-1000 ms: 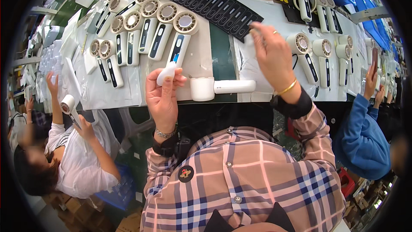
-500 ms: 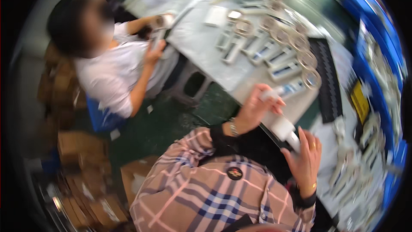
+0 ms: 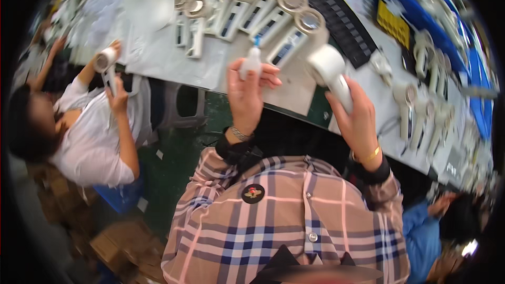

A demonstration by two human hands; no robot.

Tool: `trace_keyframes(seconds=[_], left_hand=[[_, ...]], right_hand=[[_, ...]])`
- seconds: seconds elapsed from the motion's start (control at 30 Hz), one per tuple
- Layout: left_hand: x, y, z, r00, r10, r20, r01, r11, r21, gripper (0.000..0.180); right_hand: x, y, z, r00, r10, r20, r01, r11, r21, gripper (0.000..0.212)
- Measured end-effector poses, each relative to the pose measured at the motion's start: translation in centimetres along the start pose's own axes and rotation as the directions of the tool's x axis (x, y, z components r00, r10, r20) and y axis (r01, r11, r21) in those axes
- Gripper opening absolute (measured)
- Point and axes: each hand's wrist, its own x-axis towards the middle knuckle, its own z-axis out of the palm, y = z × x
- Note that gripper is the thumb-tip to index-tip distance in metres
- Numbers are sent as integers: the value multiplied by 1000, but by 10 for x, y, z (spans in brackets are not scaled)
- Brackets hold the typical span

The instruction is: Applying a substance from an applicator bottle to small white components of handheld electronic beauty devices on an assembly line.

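Note:
In my left hand (image 3: 244, 100) is a small white squeeze bottle (image 3: 252, 63) with a blue tip pointing away from me, the fingers closed round its body. My right hand (image 3: 360, 115) grips the handle of a white handheld fan housing (image 3: 327, 64), its round head tilted up and to the left. The bottle and the housing are apart. Just beyond my hands, several similar housings (image 3: 284, 44) lie side by side on the table, open faces up and round heads away from me.
A black ribbed strip (image 3: 336, 23) lies beyond the row on the table (image 3: 205, 73). Blue bins (image 3: 400, 10) and a yellow piece (image 3: 392, 23) stand at the right, near more housings (image 3: 421, 118). At the left sits a co-worker (image 3: 94, 137) holding a housing. Cardboard boxes (image 3: 123, 247) are at lower left.
My view has turned, shifting the table and co-worker leftward in the picture. The bottle's tip has swung from rightward to pointing away. The fan housing is still in my right hand.

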Motion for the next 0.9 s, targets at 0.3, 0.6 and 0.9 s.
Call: trace_keyframes(seconds=[0.3, 0.6, 0.9], left_hand=[[-4, -10, 13, 999, 15, 50, -18, 999, 51, 22], [-3, 4, 6, 998, 57, 30, -59, 994, 91, 22], [45, 33, -46, 904, 425, -49, -260, 637, 726, 28]], right_hand=[[3, 23, 9, 984, -58, -166, 13, 966, -259, 57], [3, -1, 47, 983, -75, -166, 32, 968, -250, 87], [9, -9, 56, 998, -43, -43, 39, 996, -85, 98]])
